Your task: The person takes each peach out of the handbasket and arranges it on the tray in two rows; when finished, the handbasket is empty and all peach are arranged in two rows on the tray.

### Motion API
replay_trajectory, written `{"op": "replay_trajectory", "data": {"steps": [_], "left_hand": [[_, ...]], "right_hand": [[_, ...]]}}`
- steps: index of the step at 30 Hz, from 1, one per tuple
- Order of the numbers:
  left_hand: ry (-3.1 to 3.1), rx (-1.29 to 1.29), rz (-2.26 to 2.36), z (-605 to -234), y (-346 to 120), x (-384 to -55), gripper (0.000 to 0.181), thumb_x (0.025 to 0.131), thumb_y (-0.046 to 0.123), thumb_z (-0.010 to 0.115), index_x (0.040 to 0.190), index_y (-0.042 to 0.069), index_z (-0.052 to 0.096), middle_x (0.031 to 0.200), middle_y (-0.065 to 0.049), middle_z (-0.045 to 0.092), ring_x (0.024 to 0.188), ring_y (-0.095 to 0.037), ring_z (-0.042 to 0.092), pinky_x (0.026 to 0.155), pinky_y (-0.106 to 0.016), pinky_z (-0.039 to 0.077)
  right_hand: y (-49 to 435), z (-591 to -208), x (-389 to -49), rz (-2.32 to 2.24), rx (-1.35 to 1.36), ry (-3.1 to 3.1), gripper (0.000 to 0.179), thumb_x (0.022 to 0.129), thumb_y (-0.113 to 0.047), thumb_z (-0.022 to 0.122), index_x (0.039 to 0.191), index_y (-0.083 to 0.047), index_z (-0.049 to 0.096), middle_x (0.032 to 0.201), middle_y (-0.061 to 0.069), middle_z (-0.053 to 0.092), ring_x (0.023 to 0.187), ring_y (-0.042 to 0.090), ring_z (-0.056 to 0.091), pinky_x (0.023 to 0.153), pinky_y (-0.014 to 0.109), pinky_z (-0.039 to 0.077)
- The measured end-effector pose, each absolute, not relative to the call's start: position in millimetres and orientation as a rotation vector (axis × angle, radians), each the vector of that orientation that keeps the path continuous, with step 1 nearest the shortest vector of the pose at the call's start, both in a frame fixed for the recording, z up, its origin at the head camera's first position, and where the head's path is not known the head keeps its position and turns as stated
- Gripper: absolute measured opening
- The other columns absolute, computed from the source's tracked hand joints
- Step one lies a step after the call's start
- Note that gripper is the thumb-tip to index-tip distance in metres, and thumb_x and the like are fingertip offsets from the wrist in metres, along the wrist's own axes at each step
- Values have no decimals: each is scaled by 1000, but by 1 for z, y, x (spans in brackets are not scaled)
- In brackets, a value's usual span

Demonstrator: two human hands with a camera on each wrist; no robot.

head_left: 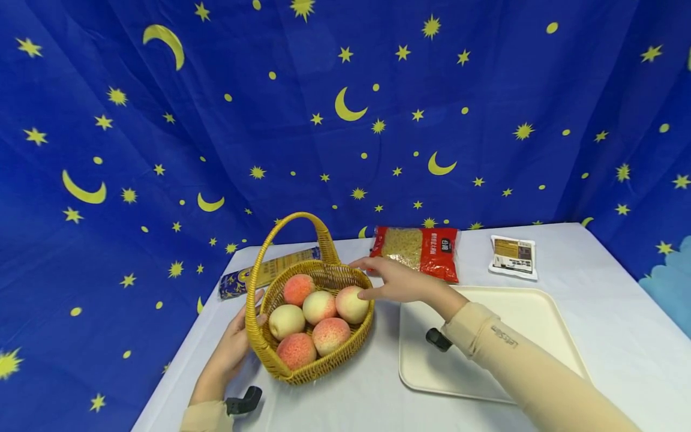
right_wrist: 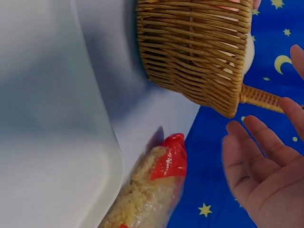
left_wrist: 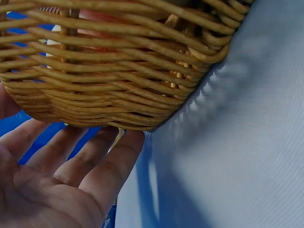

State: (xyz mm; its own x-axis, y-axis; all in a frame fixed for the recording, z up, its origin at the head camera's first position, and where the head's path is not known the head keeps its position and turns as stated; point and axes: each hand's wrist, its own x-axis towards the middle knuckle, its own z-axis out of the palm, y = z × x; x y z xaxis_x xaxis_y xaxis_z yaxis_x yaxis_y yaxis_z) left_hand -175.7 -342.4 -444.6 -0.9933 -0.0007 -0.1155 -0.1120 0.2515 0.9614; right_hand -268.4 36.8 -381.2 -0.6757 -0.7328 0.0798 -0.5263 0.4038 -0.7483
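A yellow-brown wicker basket with a tall arched handle stands on the left of the table. Several peaches, red-blushed and pale, lie in it. At the basket's left side is my left hand; in the left wrist view its extended fingers reach the lower edge of the weave. Over the right rim hovers my right hand, palm toward the basket, thumb near a pale peach. In the right wrist view its loosely bent fingers hold nothing and look apart from the wicker.
A cream tray lies under my right forearm. Behind it are a red bag of pasta and a small white packet. A blue and yellow pack lies behind the basket. A blue star-patterned curtain hangs along the back.
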Motion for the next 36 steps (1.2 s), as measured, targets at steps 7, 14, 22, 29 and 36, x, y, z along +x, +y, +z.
{"op": "replay_trajectory", "data": {"steps": [7,14,22,29,36], "left_hand": [[2339,-143,1899,-447,-341,-175,67,114,24,50,174,23,19,182,-15,5,164,-41,13,106,-27,41],[2329,-141,1949,-453,-340,-171,66,115,21,47,174,20,18,181,-18,8,164,-41,13,125,-54,30],[2318,-184,1946,-454,-339,-172,65,115,29,47,174,28,19,183,-12,3,165,-41,10,124,-54,31],[2302,-156,1963,-456,-338,-171,67,115,25,47,174,22,16,181,-18,10,165,-42,10,128,-63,23],[2286,-172,1990,-455,-336,-171,65,115,25,46,174,25,18,183,-13,3,166,-43,4,129,-66,17]], "right_hand": [[28,-381,-271,-1135,-1029,2413,66,101,-25,76,158,-5,51,161,18,54,147,46,52,121,60,44],[14,-376,-274,-1225,-979,2332,68,100,-29,78,159,-7,51,161,21,54,146,44,54,122,56,44],[-5,-360,-278,-1008,-944,2257,72,104,-41,71,165,-13,44,170,14,44,159,36,38,130,55,33],[-19,-357,-280,-863,-860,2235,76,103,-36,73,167,-14,39,176,11,34,165,32,26,134,52,26],[-33,-358,-277,-638,-852,2342,73,99,-25,79,162,-9,47,170,11,44,160,31,37,130,50,34]]}}
